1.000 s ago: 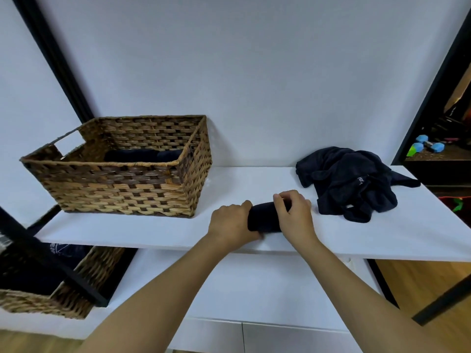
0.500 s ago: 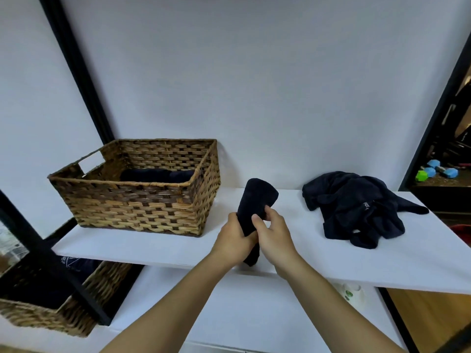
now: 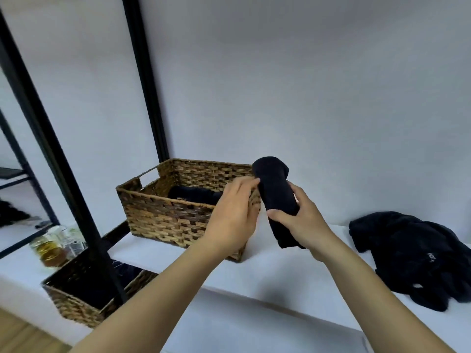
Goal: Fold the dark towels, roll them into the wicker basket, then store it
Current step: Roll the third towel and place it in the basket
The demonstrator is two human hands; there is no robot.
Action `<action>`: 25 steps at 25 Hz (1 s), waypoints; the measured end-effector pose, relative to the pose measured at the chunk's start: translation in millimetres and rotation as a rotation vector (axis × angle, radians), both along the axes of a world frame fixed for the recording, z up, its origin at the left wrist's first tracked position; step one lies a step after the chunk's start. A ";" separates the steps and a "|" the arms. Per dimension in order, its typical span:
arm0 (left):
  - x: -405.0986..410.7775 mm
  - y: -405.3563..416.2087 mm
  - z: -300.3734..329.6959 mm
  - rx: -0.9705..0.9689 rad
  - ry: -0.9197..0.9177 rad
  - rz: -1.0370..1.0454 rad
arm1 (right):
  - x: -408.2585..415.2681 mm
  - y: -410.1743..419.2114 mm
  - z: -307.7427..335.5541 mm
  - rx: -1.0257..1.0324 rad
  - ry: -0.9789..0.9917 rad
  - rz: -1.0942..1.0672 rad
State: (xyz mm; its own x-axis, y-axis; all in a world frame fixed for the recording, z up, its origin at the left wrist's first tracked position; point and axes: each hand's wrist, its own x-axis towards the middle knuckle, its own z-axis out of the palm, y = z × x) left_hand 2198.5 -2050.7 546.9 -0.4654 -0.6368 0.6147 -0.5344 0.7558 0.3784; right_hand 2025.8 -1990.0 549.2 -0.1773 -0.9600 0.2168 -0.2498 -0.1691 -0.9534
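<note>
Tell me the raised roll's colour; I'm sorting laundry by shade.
Black, or very dark navy, plain with no pattern; the head view shows the roll best.

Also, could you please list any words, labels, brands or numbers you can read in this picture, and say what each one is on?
Nothing here can be read for certain.
Pile of dark towels: a small pale mark on the fabric, too small and blurred to read.
Glass jars on the lower left surface: a label with dark print, too blurred to read.
Rolled towel, wicker basket, lower basket: no text visible.
</note>
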 end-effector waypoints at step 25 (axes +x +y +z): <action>171.1 -322.2 23.7 0.596 -1.224 0.200 | 179.6 -338.8 -1.7 0.702 1.286 0.486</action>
State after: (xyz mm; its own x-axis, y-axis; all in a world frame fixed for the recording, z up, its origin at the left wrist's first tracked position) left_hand 2369.6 -2372.9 570.6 -0.3771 -0.7767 -0.5044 -0.8378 0.5183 -0.1718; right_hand 2205.4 -2328.8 547.4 0.1184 -0.8387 -0.5316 -0.9930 -0.0993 -0.0646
